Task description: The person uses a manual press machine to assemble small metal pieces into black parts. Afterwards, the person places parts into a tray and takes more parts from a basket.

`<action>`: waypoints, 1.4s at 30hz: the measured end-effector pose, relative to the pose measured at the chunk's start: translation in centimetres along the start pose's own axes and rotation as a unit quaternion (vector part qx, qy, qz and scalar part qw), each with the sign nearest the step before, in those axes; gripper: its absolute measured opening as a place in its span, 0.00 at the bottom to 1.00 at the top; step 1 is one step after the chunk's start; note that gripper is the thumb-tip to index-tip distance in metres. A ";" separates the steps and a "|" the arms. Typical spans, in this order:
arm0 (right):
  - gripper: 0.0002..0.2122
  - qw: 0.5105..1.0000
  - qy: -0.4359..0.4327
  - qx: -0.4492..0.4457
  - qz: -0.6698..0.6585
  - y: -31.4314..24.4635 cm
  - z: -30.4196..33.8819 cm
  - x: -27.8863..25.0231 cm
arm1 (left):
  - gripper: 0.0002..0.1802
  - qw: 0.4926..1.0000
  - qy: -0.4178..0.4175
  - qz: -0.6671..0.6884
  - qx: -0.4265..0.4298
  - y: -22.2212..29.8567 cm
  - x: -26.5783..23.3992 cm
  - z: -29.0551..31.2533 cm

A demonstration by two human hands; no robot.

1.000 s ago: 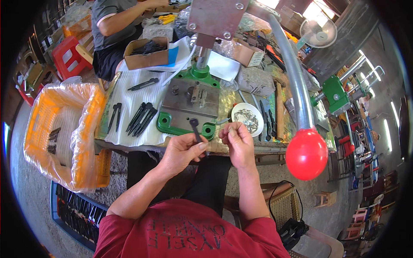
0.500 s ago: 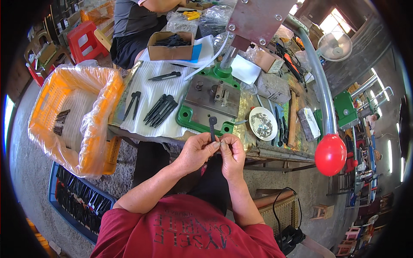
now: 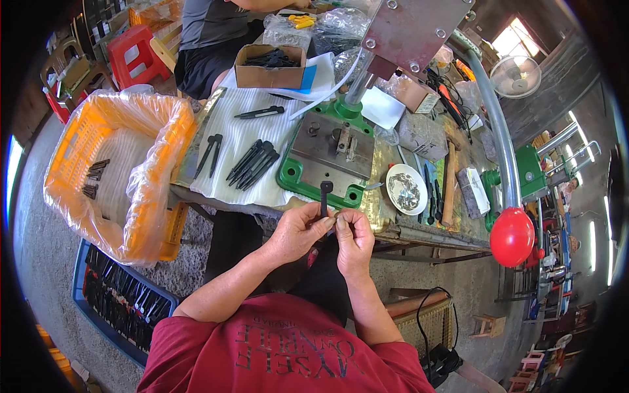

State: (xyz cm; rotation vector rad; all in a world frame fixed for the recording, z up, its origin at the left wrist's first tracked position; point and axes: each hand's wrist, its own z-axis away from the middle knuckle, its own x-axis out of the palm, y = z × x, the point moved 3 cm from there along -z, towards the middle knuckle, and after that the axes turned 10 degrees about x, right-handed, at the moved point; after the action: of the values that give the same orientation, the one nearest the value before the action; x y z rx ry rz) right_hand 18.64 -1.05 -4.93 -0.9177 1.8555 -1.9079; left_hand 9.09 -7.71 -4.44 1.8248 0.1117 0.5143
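Observation:
My left hand (image 3: 296, 234) is closed in a pinch on a slim black part with a rounded head (image 3: 325, 188), which stands up above the fingers at the table's front edge. Close against it, my right hand (image 3: 354, 247) pinches at the part's lower end; the fingertips hide what is between them. Just beyond is a green-based hand press (image 3: 332, 147) with a steel plate and a small clamp block. Several similar black parts (image 3: 252, 164) lie on white foam sheeting (image 3: 226, 124) to the left, with a pair (image 3: 208, 156) and a single one (image 3: 259, 112) apart.
At left stands a yellow crate (image 3: 77, 141) lined with clear plastic, above a blue bin (image 3: 80, 288) of black parts. A cardboard box (image 3: 270, 76), a white dish of small metal bits (image 3: 406, 190) and a hammer handle (image 3: 449, 187) surround the press. Its red-knobbed lever (image 3: 512, 237) hangs right. A co-worker (image 3: 213, 29) sits opposite.
The view has shifted a little, so the bench and press appear slightly further right. Both hands keep nearly the same pinch on the black part.

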 end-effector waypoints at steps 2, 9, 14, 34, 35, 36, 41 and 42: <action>0.02 0.999 -0.002 0.029 -0.029 -0.2 0.1 0.2 | 0.06 0.978 0.006 -0.199 0.059 0.6 -0.2 0.2; 0.05 0.996 -0.005 0.074 -0.040 -0.3 0.4 0.3 | 0.06 0.898 0.009 -0.354 0.261 1.5 -0.2 0.4; 0.04 0.999 -0.009 0.051 0.006 -0.5 0.5 0.3 | 0.06 0.872 -0.012 -0.400 0.284 2.2 0.0 0.4; 0.05 0.986 -0.013 0.049 0.160 0.3 0.7 -0.5 | 0.05 0.862 -0.137 -0.413 0.258 2.9 -1.1 -0.2; 0.05 0.984 -0.024 0.049 0.167 0.4 0.7 -0.5 | 0.06 0.865 -0.141 -0.407 0.255 2.9 -1.1 -0.2; 0.06 0.983 -0.035 0.050 0.174 0.6 0.6 -0.6 | 0.06 0.865 -0.141 -0.407 0.255 2.9 -1.1 -0.3; 0.06 0.983 -0.085 0.037 0.157 0.3 0.4 -0.8 | 0.05 0.888 -0.169 -0.375 0.206 2.4 -1.3 -0.3; 0.06 0.983 -0.093 0.034 0.157 0.0 0.4 -0.8 | 0.05 0.888 -0.170 -0.375 0.205 2.3 -1.1 -0.3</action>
State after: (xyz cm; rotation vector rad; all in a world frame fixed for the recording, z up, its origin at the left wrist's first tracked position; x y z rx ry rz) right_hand 19.49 -0.86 -5.14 -0.7054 1.6986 -1.6262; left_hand 7.52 -8.52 -2.55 2.0605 0.6980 -0.4104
